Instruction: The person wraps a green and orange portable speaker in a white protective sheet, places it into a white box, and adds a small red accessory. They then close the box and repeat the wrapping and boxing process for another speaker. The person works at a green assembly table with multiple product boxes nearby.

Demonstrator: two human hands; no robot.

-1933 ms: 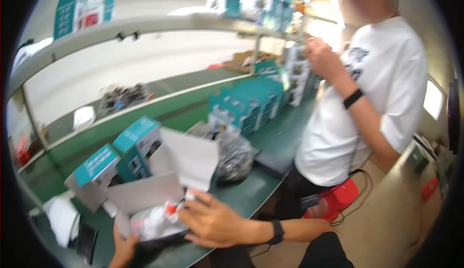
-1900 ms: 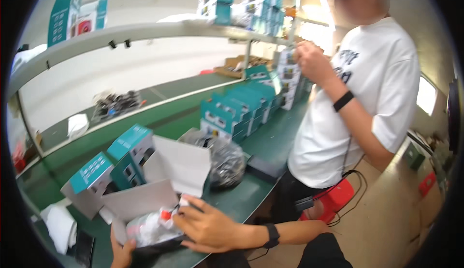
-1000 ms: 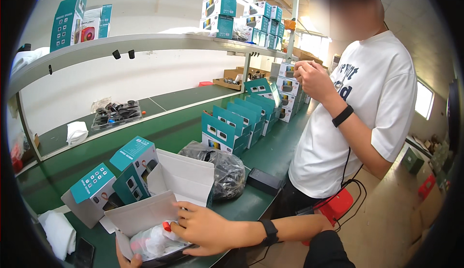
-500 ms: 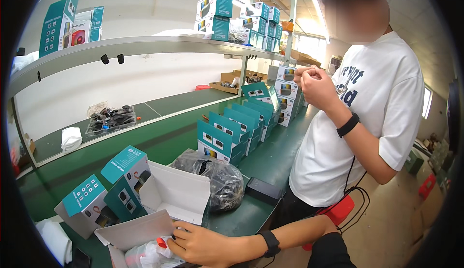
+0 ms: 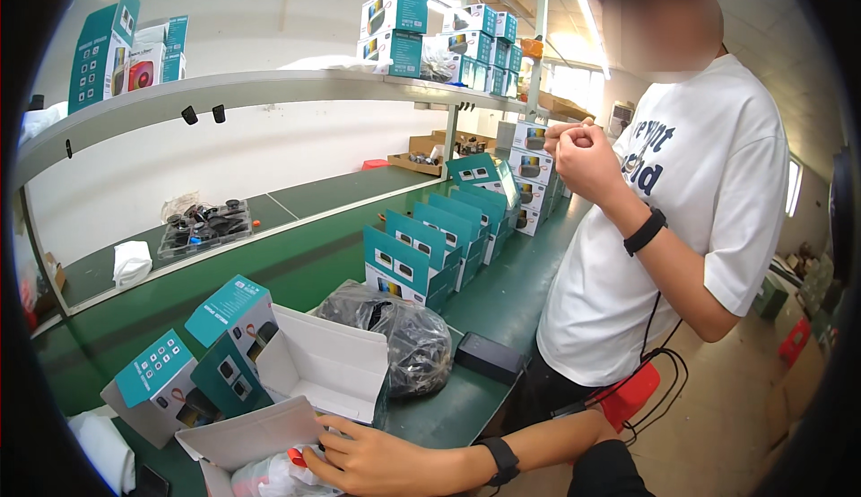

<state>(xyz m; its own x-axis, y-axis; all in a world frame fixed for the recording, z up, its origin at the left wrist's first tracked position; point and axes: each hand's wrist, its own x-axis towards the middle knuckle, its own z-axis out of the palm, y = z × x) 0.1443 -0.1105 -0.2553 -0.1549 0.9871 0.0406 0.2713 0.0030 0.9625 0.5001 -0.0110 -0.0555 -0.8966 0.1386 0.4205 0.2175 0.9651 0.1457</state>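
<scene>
My right hand reaches in from the lower right, wearing a black wristband. Its bent fingers are at the inner side of an open carton, closed around part of a plastic-wrapped item inside. A red tab shows beside the fingertips. Just beyond stands another open box with its white inside facing me. To its left are teal and white printed boxes. My left hand is out of the picture.
A clear bag of dark parts lies behind the boxes, beside a black block. A row of open teal boxes runs along the green table. A co-worker stands at the right, hands raised. A shelf spans above.
My right hand has shifted slightly left and down over the carton, its fingers closer to the red tab. The view has moved a little. The co-worker's hands stay raised.
</scene>
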